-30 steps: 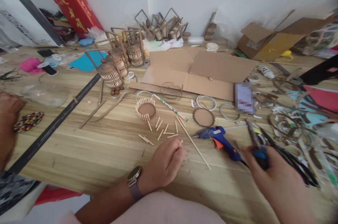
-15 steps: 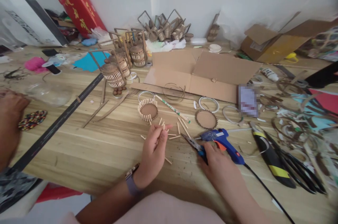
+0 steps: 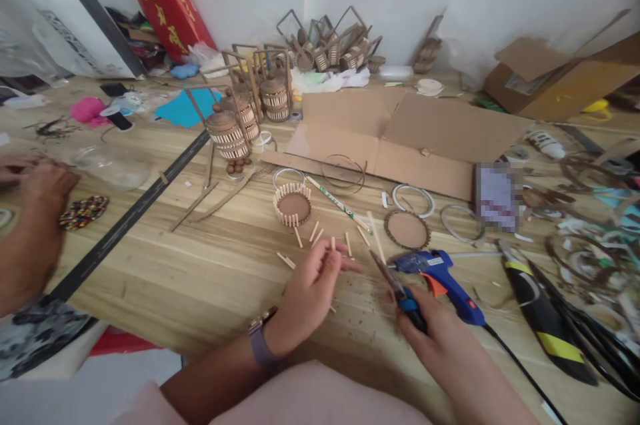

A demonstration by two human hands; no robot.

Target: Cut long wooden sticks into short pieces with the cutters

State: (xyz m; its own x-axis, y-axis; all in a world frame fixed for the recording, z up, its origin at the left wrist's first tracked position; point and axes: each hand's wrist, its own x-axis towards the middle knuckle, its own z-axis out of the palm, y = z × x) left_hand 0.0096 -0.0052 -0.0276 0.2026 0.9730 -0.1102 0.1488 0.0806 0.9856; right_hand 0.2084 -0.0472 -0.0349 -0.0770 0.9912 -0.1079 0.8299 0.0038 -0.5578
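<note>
My left hand (image 3: 311,288) is closed in a pinch on a short wooden stick (image 3: 333,244), whose tip pokes up between thumb and finger. Wrapped round the dark-blue handles of a pair of pliers (image 3: 394,281) is my right hand (image 3: 430,328), with the jaws pointing up and left. A longer pale stick (image 3: 376,237) appears just beyond the jaws; contact is unclear. Several cut sticks (image 3: 314,233) lie around my left fingers. Behind them stands a round cardboard base (image 3: 294,206) partly ringed with upright sticks. Another round base (image 3: 407,230) has a dark beaded-looking rim.
A blue glue gun (image 3: 443,273) lies beside the pliers, its cord running towards me. Cutters with black-and-yellow handles (image 3: 547,318) are at right. Flattened cardboard (image 3: 425,148) and small lidded baskets (image 3: 227,135) stand behind. Another person's hand (image 3: 47,188) is at left.
The view has swung left, so the scene sits further right. The pliers have turned in my right hand, their jaws now steeper. My left hand still pinches a stick.
</note>
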